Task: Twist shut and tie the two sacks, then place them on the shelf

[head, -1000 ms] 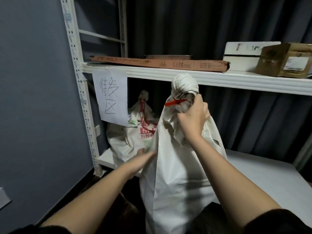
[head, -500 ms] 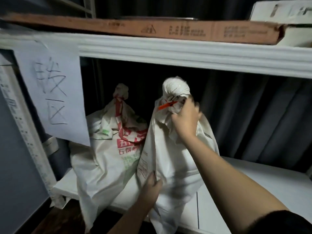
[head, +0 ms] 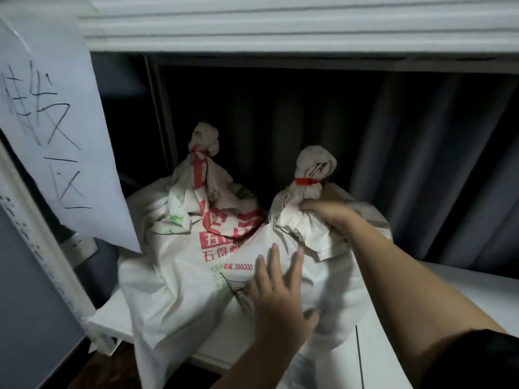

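Two white sacks stand side by side on the lower white shelf [head: 438, 299]. The left sack [head: 179, 265] carries red and green print, and its twisted neck is bound with a red tie. The right sack [head: 337, 279] is plain white, its neck closed by a red tie [head: 306, 181] under a bunched top. My right hand [head: 328, 211] grips the gathered cloth just below that tie. My left hand [head: 276, 299] lies flat with spread fingers against the right sack's front, low down.
A white paper sign [head: 53, 130] with handwritten characters hangs from the upper shelf's edge [head: 280, 26] at the left. The perforated white upright [head: 36, 237] runs down the left side. Dark curtain [head: 421, 153] hangs behind the shelf. Bare shelf surface lies to the right of the sacks.
The right sack has gone from hanging over the shelf's front edge to resting on the shelf beside the left sack. My left hand moved from its lower edge up onto its front. The view moved closer.
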Motion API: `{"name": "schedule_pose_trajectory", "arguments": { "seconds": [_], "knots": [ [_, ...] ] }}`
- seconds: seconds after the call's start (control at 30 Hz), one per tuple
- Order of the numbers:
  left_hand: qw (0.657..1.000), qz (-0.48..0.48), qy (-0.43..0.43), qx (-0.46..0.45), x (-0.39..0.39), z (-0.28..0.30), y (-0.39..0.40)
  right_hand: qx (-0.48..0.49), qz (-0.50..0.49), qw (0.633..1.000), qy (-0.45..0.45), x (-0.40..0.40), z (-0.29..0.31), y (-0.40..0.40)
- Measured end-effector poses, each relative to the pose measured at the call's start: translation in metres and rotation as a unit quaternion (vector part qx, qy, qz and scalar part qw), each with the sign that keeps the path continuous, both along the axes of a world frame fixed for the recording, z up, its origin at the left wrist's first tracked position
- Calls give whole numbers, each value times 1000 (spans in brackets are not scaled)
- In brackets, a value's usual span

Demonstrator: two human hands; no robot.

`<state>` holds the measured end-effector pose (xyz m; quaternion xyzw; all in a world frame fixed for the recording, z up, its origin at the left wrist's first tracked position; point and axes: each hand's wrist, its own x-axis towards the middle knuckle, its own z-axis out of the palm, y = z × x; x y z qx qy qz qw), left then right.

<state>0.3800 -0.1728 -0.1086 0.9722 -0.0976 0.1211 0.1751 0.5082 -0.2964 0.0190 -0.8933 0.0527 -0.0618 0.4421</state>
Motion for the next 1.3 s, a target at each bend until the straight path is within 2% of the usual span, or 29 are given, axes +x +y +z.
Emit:
{"name": "schedule_pose_trajectory", "arguments": {
  "seconds": [0.07, 0.1, 0.17, 0.2, 0.27, 0.33, 0.4, 0.47, 0.57, 0.77, 0.9, 1.13, 1.3],
  "knots": [
    [998, -34, -6, 49, 5, 5, -1, -41, -7, 999, -25, -3, 0, 2],
    [997, -34, 2, 62, 8, 6, -2, -115, -7, 992, -43, -12, 1, 4],
    [997, -21, 11, 71, 15, 7, -2, -222, -38, 967, -115, -35, 4, 2],
    [997, -11, 12, 71, 18, 8, -1, -226, -67, 960, -153, -51, 4, -4],
    [997, -4, 13, 77, 23, 7, 3, -154, -161, 961, -163, -76, -12, -28],
    [997, -5, 24, 78, 24, 6, 5, 8, -234, 969, -78, -92, -43, -53],
    [997, 5, 31, 73, 27, 4, 6, 89, -203, 975, -4, -97, -73, -62],
    [998, 9, 30, 57, 26, 7, 6, 115, -153, 982, 1, -89, -90, -57],
    [999, 19, 15, 28, 35, 7, 14, 173, -143, 974, 19, -62, -95, -38],
    [996, 53, -4, 70, 68, -2, 52, 186, -142, 971, 48, -21, -98, -4],
    [998, 36, -9, 60, 73, 2, 52, 209, -130, 967, 67, -17, -98, -6],
    [996, -24, 83, 14, 39, 30, 55, 150, -113, 975, 118, -39, -89, -31],
    [973, -19, 222, -53, -2, 63, 73, 65, -78, 986, 131, -88, -77, -35]
  ]
}}
